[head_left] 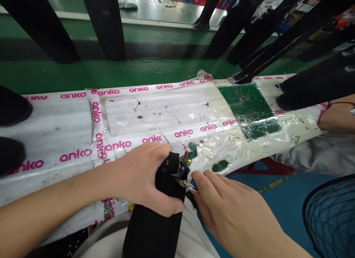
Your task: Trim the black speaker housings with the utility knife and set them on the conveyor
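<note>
Left hand [144, 176]: clenched round the black handle [163, 199] — upright at the bench edge.
Right hand [230, 210]: fingertips pinched a small blue part [193, 184] beside it.

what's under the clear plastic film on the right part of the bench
A dark green rectangular sheet shows through the wrinkled clear plastic film, on the white tape-wrapped bench. Whatever lies beneath that sheet is covered.

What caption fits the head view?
Left hand grips a black tube while right hand works at its wired end.
</note>
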Available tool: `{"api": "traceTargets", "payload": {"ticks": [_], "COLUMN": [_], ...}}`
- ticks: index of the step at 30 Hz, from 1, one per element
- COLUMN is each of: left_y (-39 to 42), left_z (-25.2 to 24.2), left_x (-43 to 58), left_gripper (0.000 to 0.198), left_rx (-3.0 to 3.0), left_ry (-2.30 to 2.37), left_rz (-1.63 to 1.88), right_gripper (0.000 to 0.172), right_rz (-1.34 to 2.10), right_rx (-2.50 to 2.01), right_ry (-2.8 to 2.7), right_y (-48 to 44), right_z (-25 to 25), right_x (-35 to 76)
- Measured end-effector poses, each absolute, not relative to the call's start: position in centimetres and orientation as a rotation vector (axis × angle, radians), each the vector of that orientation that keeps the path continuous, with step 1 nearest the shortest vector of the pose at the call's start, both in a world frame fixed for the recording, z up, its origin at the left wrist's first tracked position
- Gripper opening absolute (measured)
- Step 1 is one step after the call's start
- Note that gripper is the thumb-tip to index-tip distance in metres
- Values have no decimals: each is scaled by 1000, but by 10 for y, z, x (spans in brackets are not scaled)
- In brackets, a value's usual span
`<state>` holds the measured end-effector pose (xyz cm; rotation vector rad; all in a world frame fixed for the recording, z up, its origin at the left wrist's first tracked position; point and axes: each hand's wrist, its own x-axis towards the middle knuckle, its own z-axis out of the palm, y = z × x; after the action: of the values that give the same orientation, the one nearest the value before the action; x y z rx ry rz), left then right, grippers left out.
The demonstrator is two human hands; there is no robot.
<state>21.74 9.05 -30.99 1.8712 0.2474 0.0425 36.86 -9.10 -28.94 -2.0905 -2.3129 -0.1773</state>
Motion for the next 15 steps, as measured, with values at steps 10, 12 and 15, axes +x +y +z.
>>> {"api": "traceTargets", "payload": {"ticks": [10,12,15], "left_y": [90,89,87], "left_z": [-307,-307,-308], "left_x": [219,219,221], "left_gripper": [47,49,53], "left_rx": [1878,1884,1918], "left_ry": [268,270,295], "left_rz": [13,20,28], "right_gripper": [21,24,29], "right_rz": [-194,-170,-102], "right_rx": [-2171,-2178,-2170], "right_ry": [-2304,-2307,-2301], "right_y": [-93,-93,-92], "right_z": [-290,-290,-287], "right_x": [365,365,366]}}
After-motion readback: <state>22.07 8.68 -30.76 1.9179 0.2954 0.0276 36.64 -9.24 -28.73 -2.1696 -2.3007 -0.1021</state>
